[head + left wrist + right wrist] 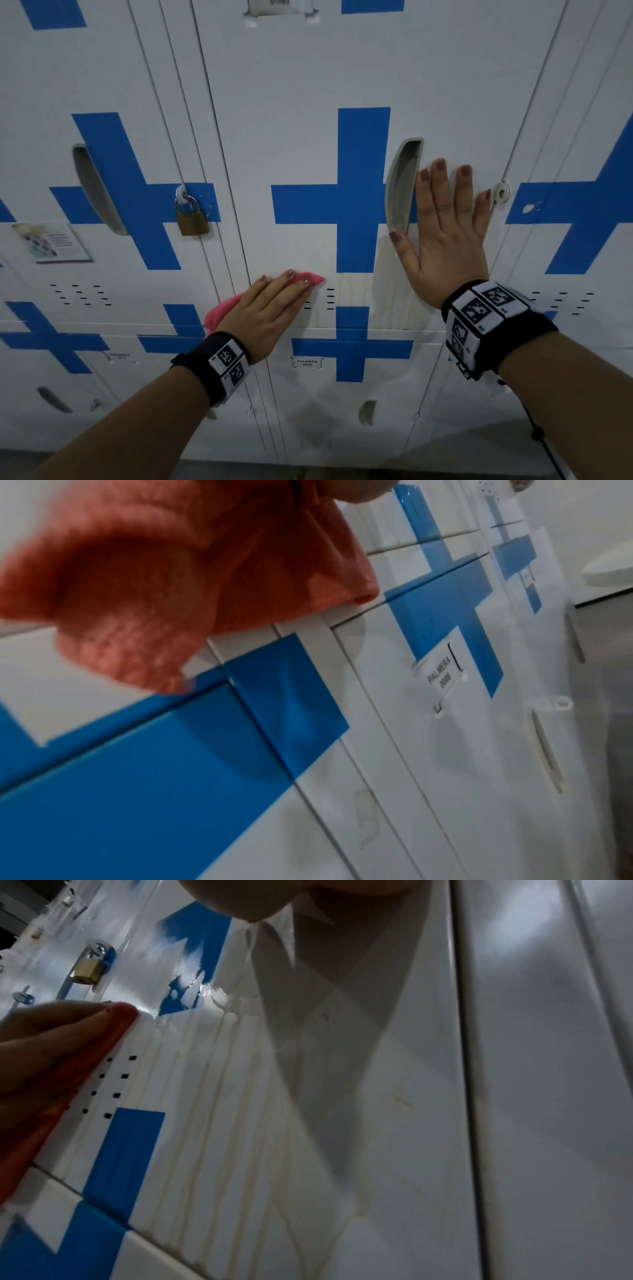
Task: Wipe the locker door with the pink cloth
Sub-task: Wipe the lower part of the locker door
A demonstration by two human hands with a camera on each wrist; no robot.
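Note:
The white locker door [291, 137] carries a blue cross [363, 192] and a recessed handle [400, 185]. My left hand [287, 284] lies flat, fingers straight, and presses the pink cloth [222, 311] against the door's lower part, beside the vent slots [329, 298]. The left wrist view is filled by the bunched cloth [154, 574]. In the right wrist view, the left hand [41, 1042] rests over the cloth [68, 1091]. My right hand [445, 212] is flat on the door just right of the handle and holds nothing. Yellowish drip streaks [240, 1096] run down the door.
A brass padlock [191, 216] hangs on the locker to the left, with a paper notice [51, 241] further left. An empty hasp [501, 193] sits by my right little finger. Below is another row of lockers with a name plate [307, 363].

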